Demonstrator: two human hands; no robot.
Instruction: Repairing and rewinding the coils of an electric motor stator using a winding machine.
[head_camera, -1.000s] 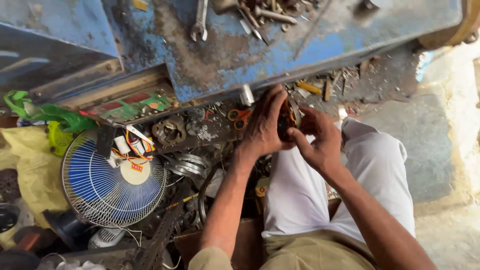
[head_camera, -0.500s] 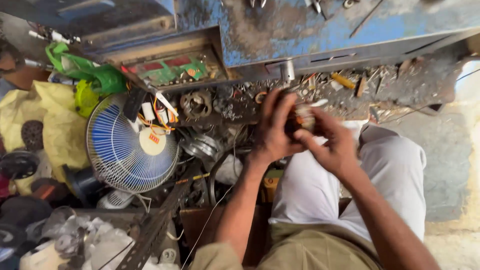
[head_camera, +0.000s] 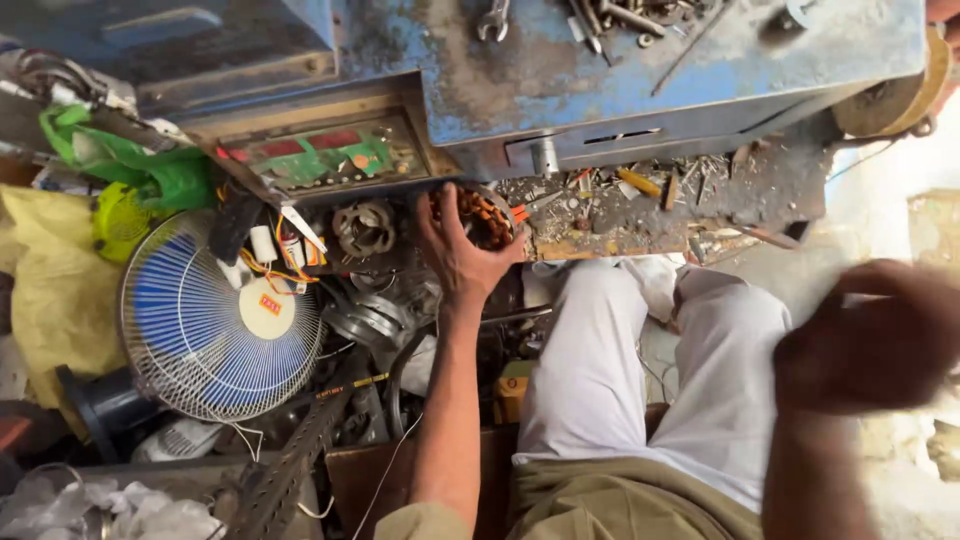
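Note:
My left hand (head_camera: 458, 250) grips a round motor stator with copper windings (head_camera: 487, 218), holding it low over the cluttered floor beside the blue metal bench (head_camera: 560, 80). My right hand (head_camera: 865, 335) is pulled back to the right, close to the camera and blurred; whether it holds anything is unclear. My legs in white trousers (head_camera: 640, 380) lie between the two hands.
A blue fan with a wire guard (head_camera: 215, 320) lies at left, next to another bare stator (head_camera: 364, 228) and loose metal parts. A wrench (head_camera: 493, 18) and bolts lie on the bench top. A shelf of small scraps (head_camera: 640, 195) sits under it. Green plastic (head_camera: 140, 165) at far left.
Both hands were together on the stator. My right hand has let go and swung away to the right, while my left hand has carried the stator leftward toward the floor parts.

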